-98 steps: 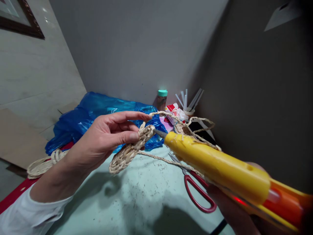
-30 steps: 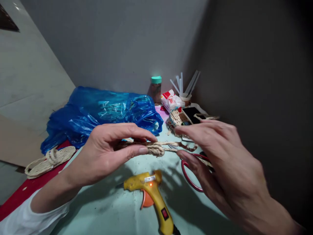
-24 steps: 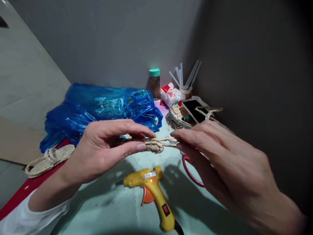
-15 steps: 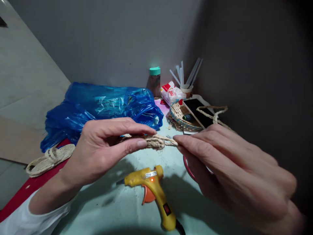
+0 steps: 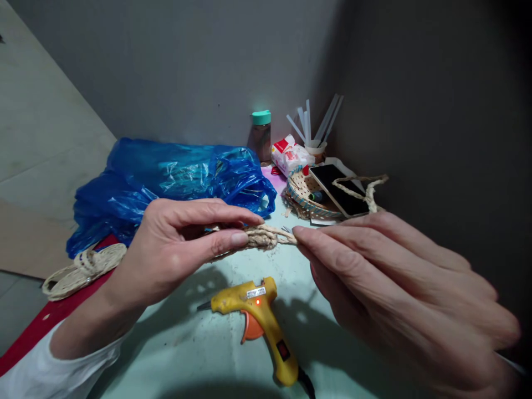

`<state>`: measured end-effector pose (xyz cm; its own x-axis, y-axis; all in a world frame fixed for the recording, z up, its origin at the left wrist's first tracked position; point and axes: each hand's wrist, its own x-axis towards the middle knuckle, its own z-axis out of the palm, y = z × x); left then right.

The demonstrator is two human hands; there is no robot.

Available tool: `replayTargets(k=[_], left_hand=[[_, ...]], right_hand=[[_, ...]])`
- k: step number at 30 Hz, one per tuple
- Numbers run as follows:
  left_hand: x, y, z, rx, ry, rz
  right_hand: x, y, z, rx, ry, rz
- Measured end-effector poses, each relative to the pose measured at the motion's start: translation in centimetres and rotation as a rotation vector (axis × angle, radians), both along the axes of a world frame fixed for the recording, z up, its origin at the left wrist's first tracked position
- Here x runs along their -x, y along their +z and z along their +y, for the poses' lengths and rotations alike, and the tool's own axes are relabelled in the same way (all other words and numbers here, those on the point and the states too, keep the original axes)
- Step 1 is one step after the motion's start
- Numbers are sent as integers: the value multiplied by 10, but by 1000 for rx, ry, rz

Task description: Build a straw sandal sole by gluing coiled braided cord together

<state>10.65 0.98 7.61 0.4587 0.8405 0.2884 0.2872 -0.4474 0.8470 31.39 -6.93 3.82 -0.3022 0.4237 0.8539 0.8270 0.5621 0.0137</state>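
Note:
A small beige braided straw piece (image 5: 262, 237) is pinched between the thumb and fingers of my left hand (image 5: 178, 249), above the table. From its right end a strand stretches to the closed fingertips of my right hand (image 5: 394, 282). A loose twisted cord (image 5: 369, 194) sticks up behind my right hand. Below the straw piece, a yellow glue gun (image 5: 266, 310) with an orange trigger and a lit red light lies on the pale green table (image 5: 199, 354), its nozzle toward the left.
A blue plastic bag (image 5: 166, 172) lies behind my left hand, with a woven straw sandal (image 5: 85, 271) at the left. Behind stand a green-lidded jar (image 5: 261, 136), a tissue pack (image 5: 288, 155), a basket (image 5: 297, 191), a phone (image 5: 338, 188) and a cup of glue sticks (image 5: 316, 148).
My right hand has shifted slightly, its knuckles lower and farther right. The cord behind it has changed its angle a little. The whole view has moved slightly; both hands keep their hold.

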Motion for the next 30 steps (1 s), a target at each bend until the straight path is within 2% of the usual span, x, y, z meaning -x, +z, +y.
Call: replayTargets(k=[5, 11, 17, 24, 30], left_hand=[[-4, -6, 0, 165, 63, -96], [-8, -20, 5, 299, 56, -176], [-8, -27, 6, 303, 63, -187], [-9, -24, 0, 276, 55, -187], [-12, -22, -4, 285, 105, -177]], right_hand=[[0, -12, 3, -83, 64, 40], [3, -20, 7, -74, 22, 27], [7, -18, 7, -87, -26, 19], [6, -12, 5, -100, -86, 9], [7, -12, 5, -95, -46, 18]])
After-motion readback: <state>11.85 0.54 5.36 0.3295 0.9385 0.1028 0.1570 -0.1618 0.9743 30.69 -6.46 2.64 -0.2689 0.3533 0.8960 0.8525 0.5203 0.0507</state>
